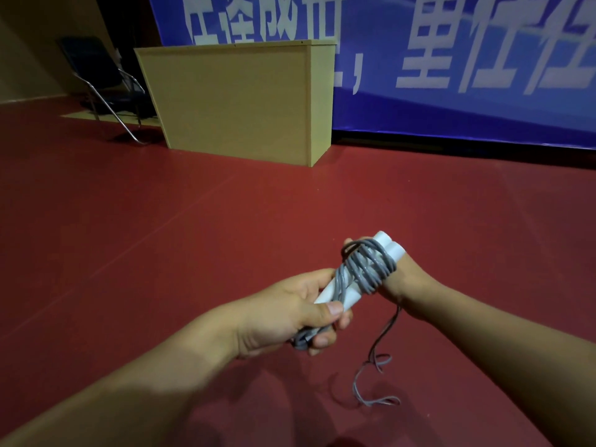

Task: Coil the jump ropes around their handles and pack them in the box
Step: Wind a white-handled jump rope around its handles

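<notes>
Two white jump-rope handles point(390, 247) lie side by side, tilted up to the right, with grey rope point(367, 266) coiled several times round their middle. My left hand point(290, 314) grips the handles' lower ends, thumb on top. My right hand point(409, 279) is behind the upper part of the bundle, mostly hidden by the coils, and seems to hold the rope there. A loose tail of grey rope point(375, 369) hangs from under my right wrist down to the red floor, where it ends in small loops. No packing box is in view.
A tan wooden cabinet point(238, 101) stands on the red floor point(161, 237) ahead. A black metal-framed chair point(106, 82) is at its left. A blue banner with white characters point(451, 59) covers the far wall.
</notes>
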Motion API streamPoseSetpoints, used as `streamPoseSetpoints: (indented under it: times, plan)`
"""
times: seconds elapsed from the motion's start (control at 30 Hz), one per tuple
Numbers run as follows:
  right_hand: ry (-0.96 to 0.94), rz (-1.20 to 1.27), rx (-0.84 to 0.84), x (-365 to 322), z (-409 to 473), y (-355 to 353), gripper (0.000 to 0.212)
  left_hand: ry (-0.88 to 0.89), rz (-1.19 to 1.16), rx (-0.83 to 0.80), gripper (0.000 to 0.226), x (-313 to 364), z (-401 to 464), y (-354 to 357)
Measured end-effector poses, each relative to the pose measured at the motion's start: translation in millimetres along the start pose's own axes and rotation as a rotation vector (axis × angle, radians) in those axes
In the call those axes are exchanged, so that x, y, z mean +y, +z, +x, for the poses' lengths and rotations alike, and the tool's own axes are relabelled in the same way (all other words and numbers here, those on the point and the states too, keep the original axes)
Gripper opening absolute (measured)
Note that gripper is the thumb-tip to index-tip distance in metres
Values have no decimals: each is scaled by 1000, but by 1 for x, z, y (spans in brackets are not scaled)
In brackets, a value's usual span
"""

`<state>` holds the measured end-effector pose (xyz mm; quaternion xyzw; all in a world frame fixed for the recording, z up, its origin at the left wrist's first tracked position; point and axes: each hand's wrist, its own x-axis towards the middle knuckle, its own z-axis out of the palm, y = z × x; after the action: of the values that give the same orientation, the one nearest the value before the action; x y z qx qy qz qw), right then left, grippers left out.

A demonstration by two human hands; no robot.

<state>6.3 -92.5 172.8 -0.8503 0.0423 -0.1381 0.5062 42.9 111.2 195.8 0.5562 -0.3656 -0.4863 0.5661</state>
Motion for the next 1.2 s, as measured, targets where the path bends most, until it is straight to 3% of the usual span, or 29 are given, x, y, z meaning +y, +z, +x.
streamPoseSetpoints:
  times: [0.27,0.4,0.6,0.8,1.2]
  plan:
    - [76,62,-20,-10,-3,20,34,46,53,249,17,1,1,-1]
    - [28,-64,-66,-16,-4,30,35,81,142,474,8,2,6,-6]
    - [-13,-254,-94,-27,-7,34,28,118,289,672,16,-3,12,-12]
    - [2,-336,-94,-29,-7,33,13,130,366,781,22,-10,19,-21]
    - [76,-412,-185,-31,-10,31,18,49,455,935,9,-29,27,-44]
